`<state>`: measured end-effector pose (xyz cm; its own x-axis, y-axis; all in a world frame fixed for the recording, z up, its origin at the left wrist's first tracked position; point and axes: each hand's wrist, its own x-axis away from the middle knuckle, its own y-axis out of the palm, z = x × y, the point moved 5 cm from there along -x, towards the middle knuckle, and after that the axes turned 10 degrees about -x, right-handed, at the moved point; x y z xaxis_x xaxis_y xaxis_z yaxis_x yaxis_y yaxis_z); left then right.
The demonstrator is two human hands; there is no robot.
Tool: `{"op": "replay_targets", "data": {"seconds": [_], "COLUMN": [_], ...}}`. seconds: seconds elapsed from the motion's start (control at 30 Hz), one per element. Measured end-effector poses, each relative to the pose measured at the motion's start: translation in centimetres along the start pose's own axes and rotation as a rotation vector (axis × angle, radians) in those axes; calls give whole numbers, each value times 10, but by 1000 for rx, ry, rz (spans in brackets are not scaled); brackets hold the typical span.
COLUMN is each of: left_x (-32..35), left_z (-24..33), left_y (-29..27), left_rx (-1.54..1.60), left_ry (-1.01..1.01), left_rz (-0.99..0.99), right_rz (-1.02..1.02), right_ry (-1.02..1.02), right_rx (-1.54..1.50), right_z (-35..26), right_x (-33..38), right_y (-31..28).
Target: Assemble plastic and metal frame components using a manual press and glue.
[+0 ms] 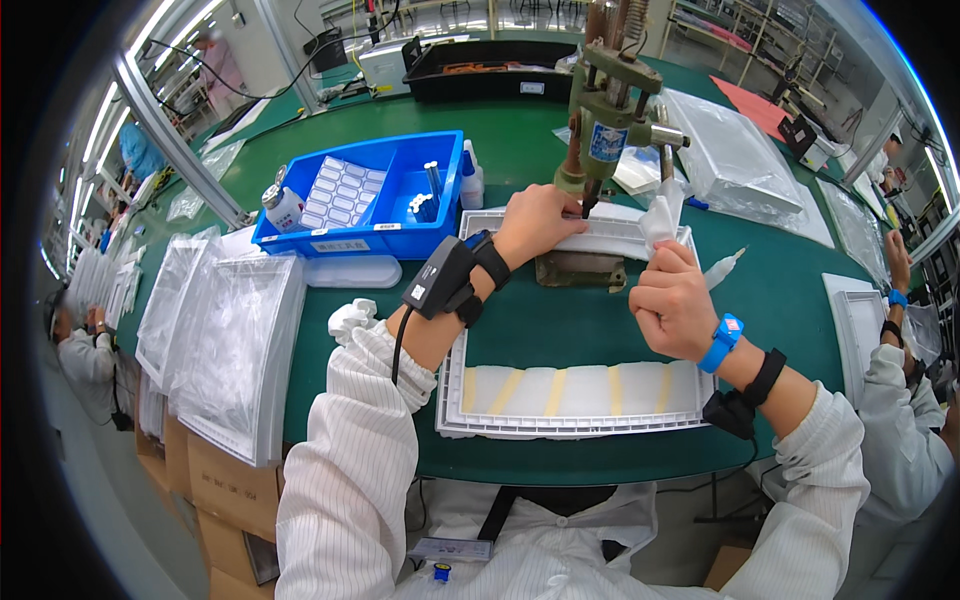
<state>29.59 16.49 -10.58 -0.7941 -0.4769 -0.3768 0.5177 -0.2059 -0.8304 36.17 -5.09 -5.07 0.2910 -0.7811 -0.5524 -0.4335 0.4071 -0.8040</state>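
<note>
A white rectangular plastic frame [580,420] lies on the green bench, its far rail resting on the metal base [580,268] of a green hand press [606,130]. My left hand [540,228] is at that far rail with fingers pinched together right beside the press's pointed tip. Whatever is between those fingertips is hidden. My right hand [672,300] is closed around the lower end of the press lever [662,215], which is wrapped in white material. Inside the frame's near side runs a white strip [585,390] with yellowish bands.
Left of the press stands a blue divided bin [400,190] with label sheets and small cylinders. Bagged white frames [235,340] are stacked at the left. A black tray [490,72] sits behind. Wrapped panels [735,150] lie at the right, near a co-worker's arm [897,270].
</note>
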Motion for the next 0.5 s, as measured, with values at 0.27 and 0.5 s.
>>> {"op": "replay_targets", "data": {"seconds": [0.27, 0.5], "left_x": [2, -2], "left_z": [-1, 0], "left_y": [4, 2], "left_rx": [-12, -20], "left_ry": [-16, -8], "left_rz": [7, 2], "right_rz": [-20, -27], "right_ry": [-10, -2], "right_rx": [54, 70], "right_z": [-3, 0], "right_x": [1, 1], "right_y": [0, 1]}}
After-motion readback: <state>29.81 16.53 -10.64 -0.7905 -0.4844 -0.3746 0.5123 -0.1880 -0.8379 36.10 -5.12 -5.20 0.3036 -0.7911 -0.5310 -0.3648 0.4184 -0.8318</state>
